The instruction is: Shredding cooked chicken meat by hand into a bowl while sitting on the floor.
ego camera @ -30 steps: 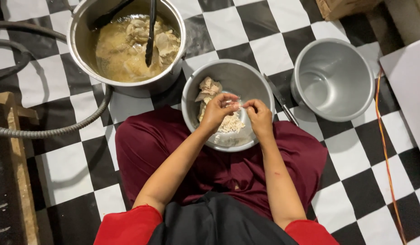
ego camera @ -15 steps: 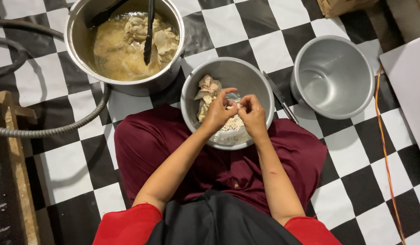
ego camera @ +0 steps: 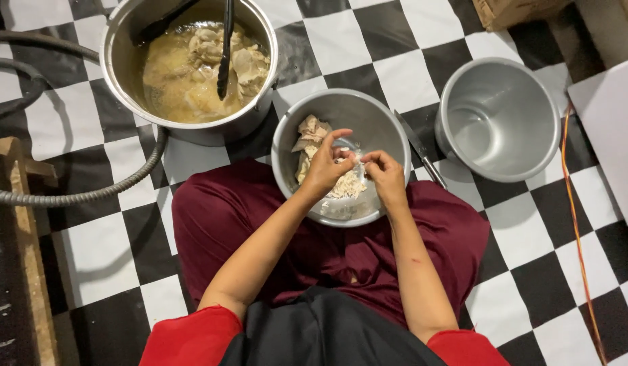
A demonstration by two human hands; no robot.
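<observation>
Both hands are meeting over a steel bowl (ego camera: pixel 341 112) that is resting at the person's knees, on a black-and-white checkered floor (ego camera: pixel 524 234). The left hand (ego camera: pixel 325 165) is closing its grip narrowly on a pale piece of cooked chicken (ego camera: pixel 346 163), thumb and fingertips pinching it; the right hand (ego camera: pixel 386 173), just beside it at three o'clock, is pinching the same piece from the other side. The two hands are touching or nearly so; the view is too small to tell exactly where each finger is sitting.

Judging from the pose, the step in hand is pulling the meat into shreds. A heap of shredded meat (ego camera: pixel 348 186) is lying under the hands, and larger uncut pieces (ego camera: pixel 307 139) are waiting at ten o'clock inside the bowl.

At eleven o'clock from the bowl, a large pot (ego camera: pixel 117 68) is holding more chicken in yellowish broth, with dark tongs (ego camera: pixel 224 51) resting in it. At two o'clock, an empty steel pot (ego camera: pixel 498 118) is standing. A knife (ego camera: pixel 422 152) is lying between the bowl and that pot. A ribbed hose (ego camera: pixel 76 196) is curving along the floor at nine o'clock.

The next move probably calls for a gentle, opposed pull, keeping the strands over the bowl.
</observation>
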